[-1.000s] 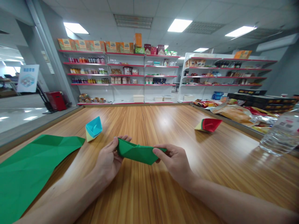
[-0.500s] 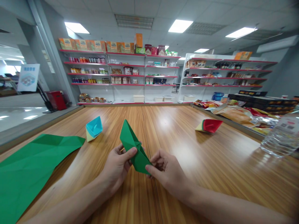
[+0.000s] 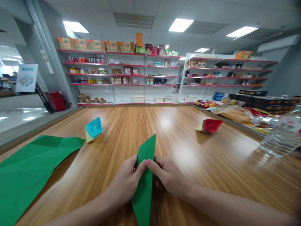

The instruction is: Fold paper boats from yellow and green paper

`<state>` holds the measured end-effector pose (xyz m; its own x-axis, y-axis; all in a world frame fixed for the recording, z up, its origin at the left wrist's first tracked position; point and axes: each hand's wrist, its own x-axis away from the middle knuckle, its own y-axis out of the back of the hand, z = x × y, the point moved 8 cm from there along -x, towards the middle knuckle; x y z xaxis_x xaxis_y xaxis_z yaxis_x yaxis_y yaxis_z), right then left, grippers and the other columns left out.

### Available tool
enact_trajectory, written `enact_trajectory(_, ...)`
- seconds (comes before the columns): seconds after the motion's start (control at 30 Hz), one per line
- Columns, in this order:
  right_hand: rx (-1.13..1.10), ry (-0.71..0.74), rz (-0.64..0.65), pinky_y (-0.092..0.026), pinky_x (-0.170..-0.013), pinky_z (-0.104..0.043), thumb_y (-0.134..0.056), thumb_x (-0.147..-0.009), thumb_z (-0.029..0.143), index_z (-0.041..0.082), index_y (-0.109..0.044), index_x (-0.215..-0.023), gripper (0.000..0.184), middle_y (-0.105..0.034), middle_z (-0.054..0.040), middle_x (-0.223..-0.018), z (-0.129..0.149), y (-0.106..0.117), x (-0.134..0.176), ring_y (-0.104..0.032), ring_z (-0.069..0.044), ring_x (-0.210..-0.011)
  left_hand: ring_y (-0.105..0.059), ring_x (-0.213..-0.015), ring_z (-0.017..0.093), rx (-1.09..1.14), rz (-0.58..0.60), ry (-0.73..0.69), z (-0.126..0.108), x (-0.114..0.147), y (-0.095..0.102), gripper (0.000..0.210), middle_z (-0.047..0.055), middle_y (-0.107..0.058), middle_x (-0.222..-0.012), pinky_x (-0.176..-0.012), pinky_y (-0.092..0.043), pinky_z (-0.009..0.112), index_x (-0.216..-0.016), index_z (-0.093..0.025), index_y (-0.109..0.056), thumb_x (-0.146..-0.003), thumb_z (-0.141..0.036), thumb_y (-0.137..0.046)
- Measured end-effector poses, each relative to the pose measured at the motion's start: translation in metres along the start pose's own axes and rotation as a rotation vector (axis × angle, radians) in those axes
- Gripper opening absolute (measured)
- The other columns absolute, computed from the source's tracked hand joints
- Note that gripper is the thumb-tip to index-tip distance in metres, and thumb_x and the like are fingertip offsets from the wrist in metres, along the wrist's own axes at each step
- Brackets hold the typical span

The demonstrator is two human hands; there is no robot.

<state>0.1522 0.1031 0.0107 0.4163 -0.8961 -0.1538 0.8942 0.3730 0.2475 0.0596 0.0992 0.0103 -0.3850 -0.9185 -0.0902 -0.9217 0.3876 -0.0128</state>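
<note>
A folded piece of green paper (image 3: 144,191) stands nearly upright in front of me, long and narrow, its pointed tip away from me. My left hand (image 3: 129,177) grips its left side, thumb pressed on the front face. From the right, my right hand (image 3: 169,175) pinches the same paper, its thumb tip meeting the left thumb near the middle. The fingers behind the paper are partly hidden. Beyond my left hand sits a blue and yellow folded paper boat (image 3: 94,128). A red, green and yellow folded paper boat (image 3: 209,126) lies farther off to the right.
A large creased green sheet (image 3: 30,169) covers the table's left side. At the right stand a clear plastic bottle (image 3: 281,136), snack bags (image 3: 235,113) and dark boxes (image 3: 263,103). Stocked shelves (image 3: 127,84) line the wall behind the wooden table (image 3: 117,125).
The green paper has turned from a slanted, opened boat-like shape to a flat face toward me, lower and closer. Both hands have come together at its middle.
</note>
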Motion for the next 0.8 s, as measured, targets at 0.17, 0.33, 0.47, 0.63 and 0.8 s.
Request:
enact_trajectory(0.17,-0.117,-0.069,0.199,-0.027,-0.031,-0.016,-0.042,-0.084,0.058,0.014,-0.049,-0.055,0.054,-0.048,0.0006,-0.041,0.0,-0.018,0.004,-0.04,-0.005,-0.032,-0.049,-0.048,0.013,-0.203,-0.131,0.029,-0.002,0.001,0.009,0.049,0.001,-0.052,-0.051,-0.046,-0.038,0.022,-0.058,-0.016,-0.05,-0.086,-0.054,-0.039)
enact_trajectory(0.33,-0.221,-0.137,0.265,-0.028,-0.029,-0.016,-0.043,-0.079,0.065,0.014,-0.049,-0.051,0.059,-0.05,-0.0016,-0.042,0.003,-0.029,0.011,-0.041,-0.006,-0.031,-0.046,-0.047,0.013,-0.245,-0.18,0.007,-0.009,0.005,0.008,0.049,-0.001,-0.049,-0.049,-0.045,-0.035,0.022,-0.054,-0.018,-0.046,-0.085,-0.055,-0.038)
enact_trajectory(0.47,-0.097,-0.095,0.27,-0.029,-0.032,-0.016,-0.043,-0.08,0.063,0.014,-0.05,-0.048,0.06,-0.049,-0.0017,-0.042,0.003,-0.03,0.013,-0.041,-0.006,-0.033,-0.048,-0.048,0.014,-0.269,-0.221,0.029,-0.005,0.006,0.011,0.051,-0.001,-0.049,-0.05,-0.047,-0.037,0.024,-0.054,-0.019,-0.045,-0.087,-0.055,-0.032)
enact_trajectory(0.63,-0.03,-0.099,0.084,-0.025,-0.031,-0.017,-0.04,-0.085,0.058,0.015,-0.046,-0.045,0.059,-0.044,0.0001,-0.036,-0.005,-0.013,0.006,-0.039,-0.006,-0.031,-0.058,-0.068,0.015,-0.26,-0.218,-0.068,-0.007,0.008,0.014,0.034,0.003,-0.063,-0.083,-0.06,-0.045,0.024,-0.097,-0.018,-0.057,-0.088,-0.047,-0.042)
enact_trajectory(0.8,-0.075,-0.074,-0.068,-0.028,-0.033,-0.017,-0.049,-0.082,0.056,0.013,-0.052,-0.059,0.049,-0.045,0.0024,-0.042,-0.009,0.002,0.001,-0.042,-0.007,-0.035,-0.058,-0.1,0.023,-0.248,-0.084,-0.088,-0.011,0.008,0.004,0.059,0.009,-0.059,-0.117,-0.078,-0.048,0.029,-0.127,-0.023,-0.045,-0.075,-0.037,-0.067)
